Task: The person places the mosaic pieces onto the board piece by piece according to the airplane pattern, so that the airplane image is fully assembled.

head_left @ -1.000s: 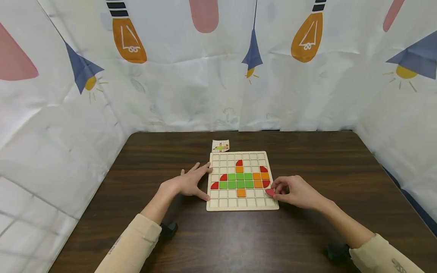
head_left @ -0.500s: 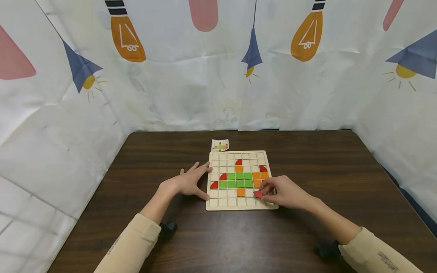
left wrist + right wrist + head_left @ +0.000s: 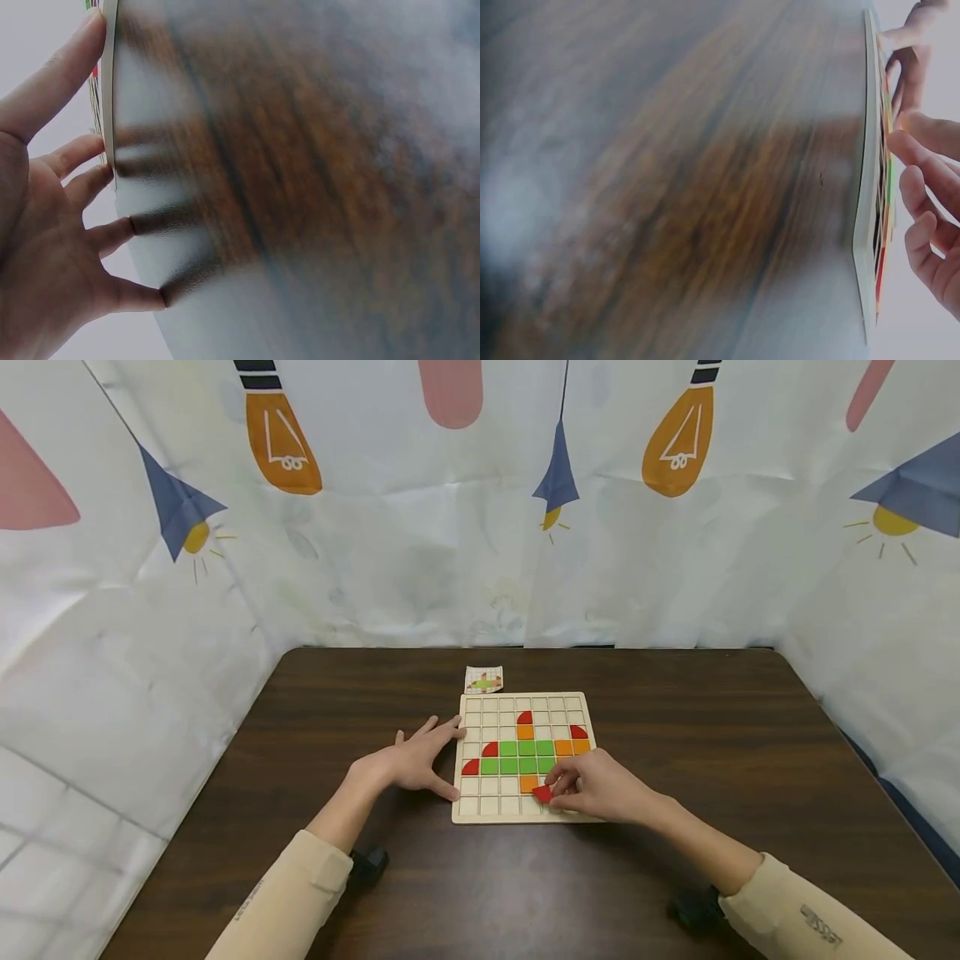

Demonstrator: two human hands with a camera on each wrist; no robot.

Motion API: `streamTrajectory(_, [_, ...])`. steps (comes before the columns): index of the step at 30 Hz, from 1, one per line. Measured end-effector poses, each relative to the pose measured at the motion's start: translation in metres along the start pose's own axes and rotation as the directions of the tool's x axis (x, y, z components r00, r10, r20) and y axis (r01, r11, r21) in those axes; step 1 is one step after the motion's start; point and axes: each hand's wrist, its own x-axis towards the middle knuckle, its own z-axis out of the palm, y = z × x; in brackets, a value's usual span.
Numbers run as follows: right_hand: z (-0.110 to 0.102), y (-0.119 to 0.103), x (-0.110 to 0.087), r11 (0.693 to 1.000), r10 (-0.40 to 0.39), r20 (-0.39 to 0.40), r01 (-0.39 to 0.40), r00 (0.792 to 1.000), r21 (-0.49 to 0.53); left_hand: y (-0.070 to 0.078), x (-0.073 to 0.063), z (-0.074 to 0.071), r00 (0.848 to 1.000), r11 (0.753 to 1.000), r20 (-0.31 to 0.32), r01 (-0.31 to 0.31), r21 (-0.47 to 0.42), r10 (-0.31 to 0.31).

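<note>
A pale wooden grid board (image 3: 487, 807) lies on the table, bearing green square tiles (image 3: 527, 757) in two rows, several orange squares and red quarter-round tiles. Between thumb and fingertips, my right hand (image 3: 600, 787) pinches a red tile (image 3: 542, 794) over the lower part of the grid, right beside the lowest orange square (image 3: 528, 784). My left hand (image 3: 412, 762) spreads its fingers along the board's left side. In the left wrist view, the thumb (image 3: 64, 79) reaches the board's edge (image 3: 109, 90) and other fingertips rest on the table. My right hand covers the board's lower right part.
Behind the board's far left corner lies a small pattern card (image 3: 483, 680) with a coloured grid picture. The dark wood table (image 3: 675, 693) extends to both sides. A white curtain (image 3: 420, 560) printed with lamps stands behind it.
My right hand has carried the red tile leftward across the board, from its right edge to beside the lowest orange square. The left hand has stayed in place.
</note>
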Motion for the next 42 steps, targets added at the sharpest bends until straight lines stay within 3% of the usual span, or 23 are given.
streamTrajectory(24, [0.012, -0.006, 0.009, 1.000, -0.012, 0.042, 0.012, 0.999, -0.012, 0.000, 0.002, 0.001, 1.000, 1.000, 0.011, 0.001, 0.010, -0.001])
streamTrajectory(42, [0.005, -0.001, 0.001, 1.000, 0.004, -0.009, -0.004, 1.000, -0.010, 0.000, 0.003, 0.001, 1.000, 1.000, 0.007, 0.002, -0.007, -0.002])
